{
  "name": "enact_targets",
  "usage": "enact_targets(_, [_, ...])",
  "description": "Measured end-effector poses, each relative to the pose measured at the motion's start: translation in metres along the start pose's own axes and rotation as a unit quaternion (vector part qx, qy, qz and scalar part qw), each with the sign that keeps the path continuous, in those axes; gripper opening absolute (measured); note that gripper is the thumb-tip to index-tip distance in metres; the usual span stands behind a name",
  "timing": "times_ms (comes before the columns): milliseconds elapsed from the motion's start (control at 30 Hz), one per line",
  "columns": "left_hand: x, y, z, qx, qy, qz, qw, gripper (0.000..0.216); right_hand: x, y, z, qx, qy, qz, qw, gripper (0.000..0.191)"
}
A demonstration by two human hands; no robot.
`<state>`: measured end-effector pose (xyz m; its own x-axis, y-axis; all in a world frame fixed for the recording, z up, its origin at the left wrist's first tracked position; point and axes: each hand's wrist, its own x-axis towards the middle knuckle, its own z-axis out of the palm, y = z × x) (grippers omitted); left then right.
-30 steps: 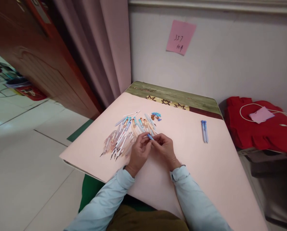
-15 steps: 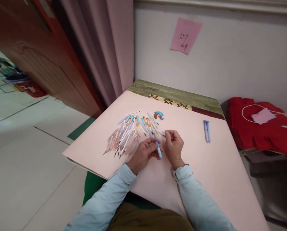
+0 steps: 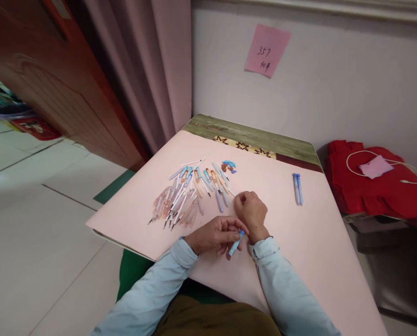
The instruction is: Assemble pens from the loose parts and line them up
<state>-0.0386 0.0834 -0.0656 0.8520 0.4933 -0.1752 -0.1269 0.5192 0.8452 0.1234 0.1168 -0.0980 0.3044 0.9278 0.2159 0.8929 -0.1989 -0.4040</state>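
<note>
My left hand (image 3: 218, 234) is closed around a short blue pen barrel (image 3: 235, 246), which slants between the fingers near the table's front edge. Just beyond it, my right hand (image 3: 252, 212) is closed with the fingertips pinched at the end of a thin white pen refill (image 3: 231, 192). That refill points away to the upper left, toward the pen parts. Ahead of my hands lie several blue and orange pen barrels (image 3: 213, 179). Left of these is a heap of clear pen parts and white refills (image 3: 175, 205). Small blue and brown caps (image 3: 229, 165) sit behind them.
Two blue pens (image 3: 298, 189) lie side by side on the right of the pink-topped table (image 3: 281, 275). A red cloth (image 3: 379, 205) with a white cable (image 3: 355, 172) is off to the right. A wall with a pink note (image 3: 267, 50) stands behind.
My left hand has moved right and closer to me with the blue barrel, which now tilts the other way. My right hand has turned, its fingers curling in more at the white refill.
</note>
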Motion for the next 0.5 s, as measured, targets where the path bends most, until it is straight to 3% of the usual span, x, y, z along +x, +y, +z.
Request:
enact_targets(133, [0.0016, 0.0002, -0.0002, -0.003, 0.017, 0.009, 1.000, 0.037, 0.0014, 0.0002, 0.0009, 0.017, -0.003, -0.021, 1.000, 0.015])
enact_targets(333, [0.0031, 0.0009, -0.0007, -0.002, 0.026, 0.004, 1.000, 0.038, 0.0084, -0.0044, 0.0018, -0.003, -0.057, -0.035, 0.998, 0.019])
enact_targets(500, [0.0047, -0.0019, -0.0049, -0.022, 0.072, 0.028, 0.997, 0.039, 0.0054, 0.0005, -0.0020, 0.006, -0.042, -0.015, 0.999, 0.017])
